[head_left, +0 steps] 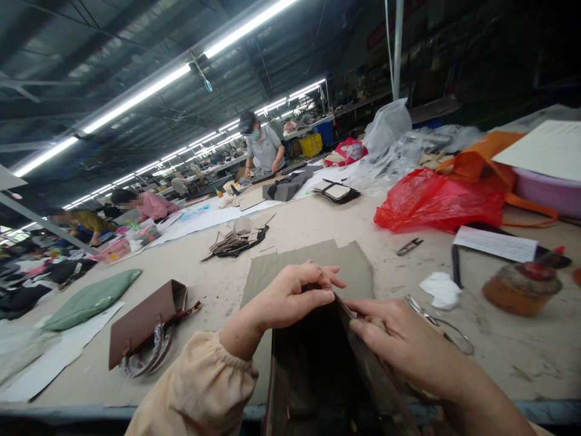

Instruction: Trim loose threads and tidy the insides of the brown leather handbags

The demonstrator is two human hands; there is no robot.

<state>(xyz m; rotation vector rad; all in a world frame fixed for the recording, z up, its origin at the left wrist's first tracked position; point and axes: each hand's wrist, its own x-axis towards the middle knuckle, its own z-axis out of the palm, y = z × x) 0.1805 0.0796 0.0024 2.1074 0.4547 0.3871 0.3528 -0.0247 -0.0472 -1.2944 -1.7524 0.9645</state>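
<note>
A bag (313, 369) with a dark, open inside and thin brown edges stands at the table's front edge, close to me. My left hand (297, 290) curls over its far rim, thumb and fingers pinching the edge. On the right, my right hand (394, 330) grips the bag's right-hand edge between thumb and fingers. Both hands are close together near the far right corner of the opening. Beneath and beyond them lies a flat grey-green sheet (313, 257). The lower part of the bag runs out of view.
At left lie a brown handbag (143, 324) and a green pouch (95, 297). Scissors (442, 324), thread snips (409, 246), a stained glue pot (521, 289) and a red plastic bag (440, 200) are at right. Scrap strips (238, 239) lie ahead. A co-worker (264, 145) stands beyond.
</note>
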